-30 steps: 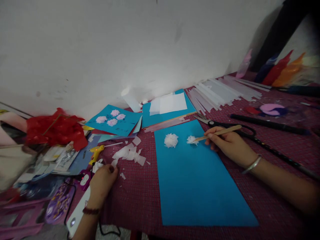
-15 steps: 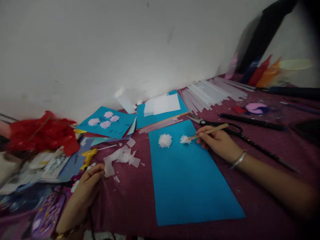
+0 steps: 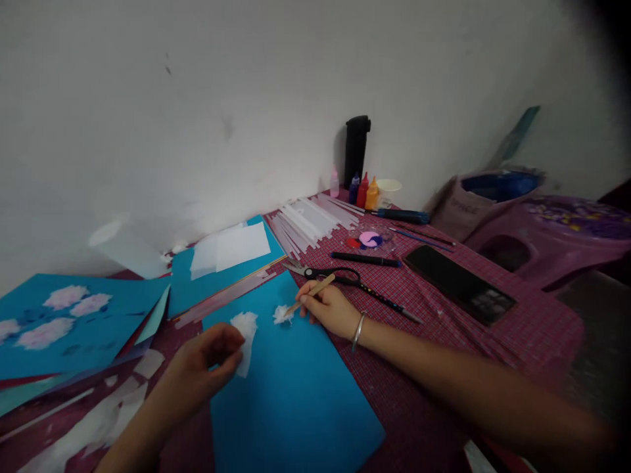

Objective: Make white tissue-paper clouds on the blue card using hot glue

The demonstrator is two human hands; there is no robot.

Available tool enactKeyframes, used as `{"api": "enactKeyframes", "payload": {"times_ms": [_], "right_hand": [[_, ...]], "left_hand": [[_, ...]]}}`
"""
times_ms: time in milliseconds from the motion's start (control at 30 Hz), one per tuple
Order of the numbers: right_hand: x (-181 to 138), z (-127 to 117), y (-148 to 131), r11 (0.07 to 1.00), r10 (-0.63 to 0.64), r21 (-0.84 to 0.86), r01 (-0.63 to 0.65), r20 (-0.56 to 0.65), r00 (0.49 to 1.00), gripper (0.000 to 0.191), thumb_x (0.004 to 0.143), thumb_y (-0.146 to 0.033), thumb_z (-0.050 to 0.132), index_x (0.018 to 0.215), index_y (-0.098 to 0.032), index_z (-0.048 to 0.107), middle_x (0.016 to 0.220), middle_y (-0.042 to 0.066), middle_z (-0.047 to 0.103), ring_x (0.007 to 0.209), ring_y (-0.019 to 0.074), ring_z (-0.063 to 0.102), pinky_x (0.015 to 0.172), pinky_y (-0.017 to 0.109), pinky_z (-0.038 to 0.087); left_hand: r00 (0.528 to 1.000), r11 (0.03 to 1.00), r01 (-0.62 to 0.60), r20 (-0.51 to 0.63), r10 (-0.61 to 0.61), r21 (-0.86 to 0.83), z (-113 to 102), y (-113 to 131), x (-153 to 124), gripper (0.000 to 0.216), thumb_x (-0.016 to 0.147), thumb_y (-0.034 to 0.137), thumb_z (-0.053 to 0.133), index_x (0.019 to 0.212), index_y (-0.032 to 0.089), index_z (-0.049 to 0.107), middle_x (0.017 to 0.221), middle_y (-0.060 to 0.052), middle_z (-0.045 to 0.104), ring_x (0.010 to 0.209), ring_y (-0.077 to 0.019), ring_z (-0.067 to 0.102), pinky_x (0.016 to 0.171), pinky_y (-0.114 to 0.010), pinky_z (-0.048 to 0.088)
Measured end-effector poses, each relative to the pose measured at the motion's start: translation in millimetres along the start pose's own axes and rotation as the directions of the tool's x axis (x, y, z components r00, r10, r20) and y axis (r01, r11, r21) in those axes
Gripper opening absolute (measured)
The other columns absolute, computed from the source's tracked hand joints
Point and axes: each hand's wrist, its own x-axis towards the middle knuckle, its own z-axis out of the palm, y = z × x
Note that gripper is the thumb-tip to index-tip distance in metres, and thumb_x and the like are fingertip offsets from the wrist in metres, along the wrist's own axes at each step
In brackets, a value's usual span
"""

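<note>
My right hand (image 3: pixel 328 307) pinches a flat wooden stick (image 3: pixel 318 288), whose tip touches a small white paper tuft (image 3: pixel 282 315) on the blue sheet (image 3: pixel 290 387). A thin white paper piece (image 3: pixel 248 358) hangs from the fingertips of my left hand (image 3: pixel 210 358), above the sheet's left side. Just behind that piece shows another white tuft (image 3: pixel 244 322), partly covered. Black-handled scissors (image 3: pixel 330 272) lie beyond my right hand, near a dotted pencil (image 3: pixel 389 302).
At left lie a blue sheet with pink-white flowers (image 3: pixel 64 322) and torn white paper (image 3: pixel 106 420). White paper strips (image 3: pixel 310 223), a paint palette (image 3: pixel 369 240), paint bottles (image 3: pixel 363 192), a marker (image 3: pixel 365 259) and a phone (image 3: pixel 458 282) are at the back and right.
My left hand has moved right from the paper scraps to above the blue sheet, with a paper piece in its fingers. My right hand keeps the stick at the tuft. The view has swung right.
</note>
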Motion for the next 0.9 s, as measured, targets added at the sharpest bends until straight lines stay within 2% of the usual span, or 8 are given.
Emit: {"api": "enactKeyframes", "payload": {"times_ms": [67, 233, 400, 533, 667, 733, 833, 900], "right_hand": [[0, 0, 1, 1.000, -0.001, 0.017, 0.001, -0.004, 1.000, 0.005, 0.086, -0.016, 0.048, 0.084, -0.017, 0.052, 0.063, -0.003, 0.058, 0.044, 0.0072, 0.048, 0.041, 0.017, 0.036], [1, 0, 2, 1.000, 0.021, 0.012, -0.021, -0.028, 0.999, 0.003, 0.086, -0.018, 0.050, 0.084, -0.018, 0.052, 0.062, -0.004, 0.058, 0.044, 0.0074, 0.048, 0.041, 0.017, 0.037], [0, 0, -2, 0.999, 0.045, 0.017, -0.045, -0.027, 0.999, 0.005, 0.086, -0.017, 0.049, 0.084, -0.018, 0.053, 0.061, -0.004, 0.058, 0.044, 0.0072, 0.048, 0.041, 0.017, 0.037], [-1, 0, -5, 0.998, 0.056, 0.004, -0.056, -0.025, 0.998, 0.007, 0.086, -0.015, 0.048, 0.082, -0.018, 0.053, 0.061, -0.004, 0.058, 0.044, 0.0071, 0.048, 0.041, 0.017, 0.037], [-1, 0, -7, 0.998, 0.059, 0.021, -0.059, -0.020, 0.998, 0.008, 0.086, -0.014, 0.049, 0.081, -0.018, 0.053, 0.060, -0.004, 0.057, 0.043, 0.0072, 0.048, 0.042, 0.017, 0.037], [-1, -1, -7, 0.998, 0.062, 0.026, -0.061, -0.017, 0.998, 0.008, 0.086, -0.013, 0.049, 0.081, -0.017, 0.053, 0.060, -0.004, 0.057, 0.043, 0.0070, 0.048, 0.041, 0.017, 0.036], [-1, -1, -8, 0.998, 0.065, 0.020, -0.065, -0.013, 0.998, 0.008, 0.087, -0.013, 0.048, 0.082, -0.017, 0.053, 0.060, -0.004, 0.057, 0.043, 0.0068, 0.048, 0.041, 0.017, 0.036], [-1, -1, -9, 0.998, 0.068, 0.013, -0.067, -0.012, 0.998, 0.009, 0.087, -0.013, 0.048, 0.082, -0.017, 0.053, 0.060, -0.004, 0.057, 0.044, 0.0067, 0.048, 0.041, 0.016, 0.036]], "left_hand": [[0.998, 1.000, -0.026, 0.061, 0.026, -0.010, 6, 6, 12, 0.018, 0.073, 0.035, 0.058, 0.083, 0.020, 0.060, 0.071, 0.001, 0.059, 0.064, -0.0144, 0.056, 0.058, -0.024, 0.045], [0.969, 0.993, -0.114, 0.225, 0.103, 0.036, 12, 21, 35, 0.015, 0.075, 0.031, 0.052, 0.071, 0.019, 0.060, 0.071, 0.000, 0.059, 0.066, -0.0146, 0.054, 0.060, -0.025, 0.042], [0.956, 0.988, -0.057, 0.278, 0.095, -0.142, 17, 16, 44, 0.015, 0.079, 0.035, 0.052, 0.076, 0.020, 0.055, 0.067, 0.003, 0.050, 0.061, -0.0120, 0.046, 0.055, -0.024, 0.036], [0.954, 0.976, 0.011, 0.295, 0.055, -0.216, 24, 4, 47, 0.023, 0.078, 0.035, 0.055, 0.096, 0.021, 0.055, 0.066, 0.005, 0.042, 0.058, -0.0108, 0.041, 0.052, -0.023, 0.032], [0.958, 0.996, -0.003, 0.287, 0.029, -0.091, 28, -1, 49, 0.043, 0.072, 0.031, 0.054, 0.113, 0.020, 0.052, 0.067, 0.005, 0.046, 0.057, -0.0121, 0.045, 0.051, -0.023, 0.034], [0.972, 0.999, -0.014, 0.236, 0.005, 0.038, 28, -1, 50, 0.040, 0.069, 0.029, 0.052, 0.107, 0.020, 0.054, 0.066, 0.004, 0.049, 0.055, -0.0130, 0.047, 0.052, -0.025, 0.035], [0.992, 0.974, -0.024, 0.125, -0.005, 0.225, 26, 6, 47, 0.021, 0.065, 0.028, 0.049, 0.082, 0.020, 0.058, 0.064, 0.002, 0.054, 0.056, -0.0150, 0.051, 0.055, -0.027, 0.036], [0.995, 0.962, -0.058, 0.089, 0.035, 0.267, 22, 16, 40, 0.012, 0.066, 0.029, 0.048, 0.069, 0.021, 0.056, 0.063, 0.000, 0.057, 0.058, -0.0162, 0.052, 0.057, -0.028, 0.037]]}}
